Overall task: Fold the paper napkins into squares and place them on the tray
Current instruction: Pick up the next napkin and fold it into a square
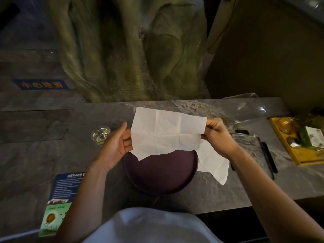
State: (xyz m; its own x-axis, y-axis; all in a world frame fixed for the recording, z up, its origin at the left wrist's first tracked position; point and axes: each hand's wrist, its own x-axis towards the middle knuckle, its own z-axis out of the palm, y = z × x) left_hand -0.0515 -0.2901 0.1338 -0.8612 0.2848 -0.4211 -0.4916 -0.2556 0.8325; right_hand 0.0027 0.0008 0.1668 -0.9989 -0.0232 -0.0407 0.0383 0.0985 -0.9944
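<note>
A white paper napkin (166,132), unfolded and creased into squares, is stretched flat in the air above the round dark purple tray (161,174). My left hand (117,142) holds its left edge with the palm turned up. My right hand (217,132) pinches its right edge between thumb and fingers. A second white napkin (213,163) lies on the table just right of the tray, partly under my right wrist. The tray's visible surface is bare.
A small glass (100,135) stands left of my left hand. A clear glass dish (249,109) sits at the back right. A phone (250,148), a dark pen (269,156) and a yellow tray with a box (298,137) lie to the right. A leaflet (61,192) lies front left.
</note>
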